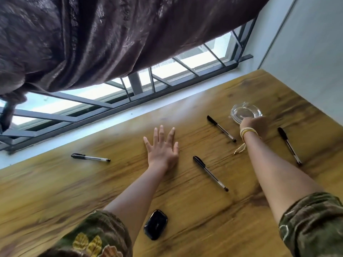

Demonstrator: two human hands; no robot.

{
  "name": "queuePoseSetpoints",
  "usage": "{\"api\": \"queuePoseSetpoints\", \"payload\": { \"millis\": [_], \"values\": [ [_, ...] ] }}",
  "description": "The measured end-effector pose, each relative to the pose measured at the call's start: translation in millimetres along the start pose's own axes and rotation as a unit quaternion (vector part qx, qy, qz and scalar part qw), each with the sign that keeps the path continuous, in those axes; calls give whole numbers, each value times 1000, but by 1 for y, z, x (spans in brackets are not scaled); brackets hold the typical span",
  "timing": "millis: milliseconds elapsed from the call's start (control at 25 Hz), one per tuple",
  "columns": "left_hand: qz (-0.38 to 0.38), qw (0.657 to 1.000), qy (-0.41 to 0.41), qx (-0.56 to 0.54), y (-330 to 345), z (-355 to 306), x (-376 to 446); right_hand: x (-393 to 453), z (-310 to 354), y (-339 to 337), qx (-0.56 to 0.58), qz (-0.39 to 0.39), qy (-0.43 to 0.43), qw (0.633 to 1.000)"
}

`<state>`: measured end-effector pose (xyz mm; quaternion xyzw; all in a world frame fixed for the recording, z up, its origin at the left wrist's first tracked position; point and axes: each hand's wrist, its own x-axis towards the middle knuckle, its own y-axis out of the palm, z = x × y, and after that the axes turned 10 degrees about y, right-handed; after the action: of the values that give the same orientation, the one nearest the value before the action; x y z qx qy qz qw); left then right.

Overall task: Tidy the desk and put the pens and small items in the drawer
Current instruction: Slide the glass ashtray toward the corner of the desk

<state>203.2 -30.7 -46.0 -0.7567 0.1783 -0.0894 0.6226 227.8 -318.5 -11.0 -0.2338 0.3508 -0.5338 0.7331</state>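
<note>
- My right hand (254, 125) is at the far right of the tabletop (55, 191), on the near rim of the glass ashtray (246, 111). My fingers are hidden behind the hand, so I cannot tell if they are closed on the rim.
- My left hand (161, 145) lies flat and spread on the wood, holding nothing.
- Four black-capped pens with clear barrels are scattered about. The far pen (221, 128) lies just left of my right wrist, its long axis running from far-left to near-right, cap at the far end.
- The middle pen (210, 173) lies between my forearms on much the same slant.
- The right pen (289, 145) is outside my right arm; the left pen (90, 157) is well off to the left.
- A black case (155, 224) sits near my left forearm.
- No drawer is in view.
</note>
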Motion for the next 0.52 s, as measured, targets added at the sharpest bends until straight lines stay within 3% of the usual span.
{"api": "queuePoseSetpoints", "payload": {
  "millis": [120, 280, 360, 400, 440, 520],
  "values": [
    [31, 1000, 6, 4, -3, -1, 0, -23, -6, -7, 4, -19, -36, 999],
    [131, 990, 19, -41, -27, 9, 3, -71, -6, -14, -11, 18, -184, 983],
    [128, 984, 8, -122, -42, 15, 0, -104, -8, -13, -19, 64, -256, 964],
    [90, 971, -15, -220, -48, 17, -5, -122, -10, -12, -22, 84, -280, 956],
    [33, 939, -51, -340, -53, 19, -11, -140, -13, -10, -25, 101, -297, 949],
    [-54, 825, -133, -547, -67, 25, -35, -178, -21, -5, -42, 140, -330, 933]
  ]
}}
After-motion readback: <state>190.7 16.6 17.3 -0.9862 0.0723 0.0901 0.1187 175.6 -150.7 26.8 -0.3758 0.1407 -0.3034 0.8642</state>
